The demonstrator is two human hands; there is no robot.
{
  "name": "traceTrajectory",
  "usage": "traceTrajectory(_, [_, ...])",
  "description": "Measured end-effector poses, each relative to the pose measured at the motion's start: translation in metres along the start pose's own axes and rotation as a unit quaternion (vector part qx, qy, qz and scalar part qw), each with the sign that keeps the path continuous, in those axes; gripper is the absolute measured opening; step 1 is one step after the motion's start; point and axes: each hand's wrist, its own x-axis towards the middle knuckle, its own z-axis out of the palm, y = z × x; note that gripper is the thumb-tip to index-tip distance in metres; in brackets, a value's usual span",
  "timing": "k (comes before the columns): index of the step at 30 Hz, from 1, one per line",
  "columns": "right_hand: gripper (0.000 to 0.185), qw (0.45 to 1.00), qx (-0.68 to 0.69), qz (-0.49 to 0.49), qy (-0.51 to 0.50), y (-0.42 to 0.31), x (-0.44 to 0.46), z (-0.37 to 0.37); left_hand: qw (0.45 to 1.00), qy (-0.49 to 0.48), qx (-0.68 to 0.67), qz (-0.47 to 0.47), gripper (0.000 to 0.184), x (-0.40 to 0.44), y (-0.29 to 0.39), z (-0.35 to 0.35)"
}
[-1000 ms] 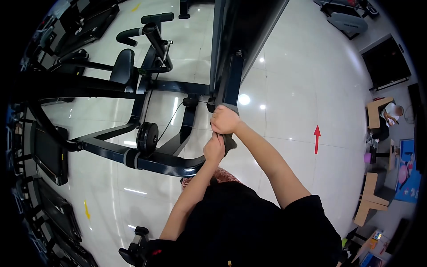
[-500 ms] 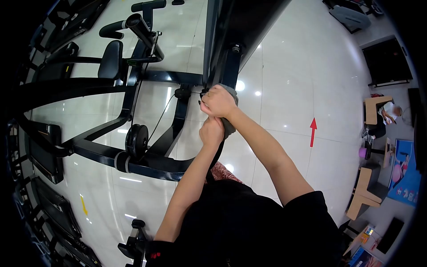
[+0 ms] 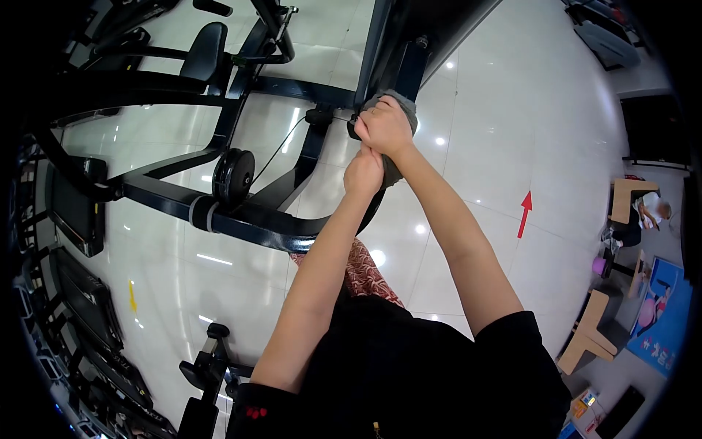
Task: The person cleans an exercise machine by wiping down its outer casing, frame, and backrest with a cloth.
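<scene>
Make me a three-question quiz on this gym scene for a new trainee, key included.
1. Multiple choice: What colour is the arrow on the floor?
a) yellow
b) red
c) blue

2. True or false: In the picture, the right hand is higher than the left hand.

3. Fill in the blank: The right hand is on a grey ____ at the dark metal post.

Key: 1. b; 2. true; 3. cloth.
</scene>
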Motion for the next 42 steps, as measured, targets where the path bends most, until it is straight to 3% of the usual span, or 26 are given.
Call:
traceTrajectory(1, [0.024, 1.000, 0.002, -0.002, 0.013, -0.005, -0.006, 0.000, 1.000, 0.002, 0.003, -0.002, 0.037, -0.004, -0.003, -0.003])
traceTrajectory(3, [0.023, 1.000, -0.001, -0.001, 0.006, -0.015, -0.017, 0.001, 0.996, -0.084, 0.033, -0.014, 0.038, -0.015, -0.012, -0.011])
traceTrajectory(21, [0.012, 0.997, -0.023, 0.060, 0.044, -0.104, -0.098, 0.011, 0.979, -0.120, 0.041, 0.157, 0.025, -0.092, -0.084, -0.028])
traceTrajectory(26, [0.013, 0.992, -0.033, 0.120, 0.033, -0.134, -0.111, 0.019, 0.960, -0.154, 0.108, 0.206, 0.026, -0.100, -0.107, -0.049])
traceTrajectory(28, [0.014, 0.987, -0.048, 0.149, 0.035, -0.152, -0.115, 0.022, 0.922, -0.140, 0.186, 0.309, 0.029, -0.100, -0.120, -0.058])
traceTrajectory(29, [0.014, 0.981, -0.056, 0.183, 0.015, -0.162, -0.117, 0.023, 0.915, -0.204, 0.214, 0.276, 0.033, -0.101, -0.126, -0.062])
traceTrajectory(33, [0.016, 0.957, -0.078, 0.278, 0.017, -0.210, -0.120, 0.037, 0.883, -0.265, 0.223, 0.316, 0.034, -0.098, -0.156, -0.092])
traceTrajectory(38, [0.018, 0.930, -0.073, 0.355, 0.056, -0.275, -0.107, 0.071, 0.838, -0.234, 0.288, 0.400, 0.040, -0.089, -0.199, -0.147])
traceTrajectory(39, [0.017, 0.924, -0.060, 0.379, 0.009, -0.289, -0.098, 0.074, 0.844, -0.160, 0.271, 0.433, 0.044, -0.089, -0.214, -0.158])
traceTrajectory(42, [0.019, 0.924, -0.016, 0.377, 0.061, -0.325, -0.070, 0.092, 0.832, -0.118, 0.340, 0.422, 0.047, -0.082, -0.239, -0.194])
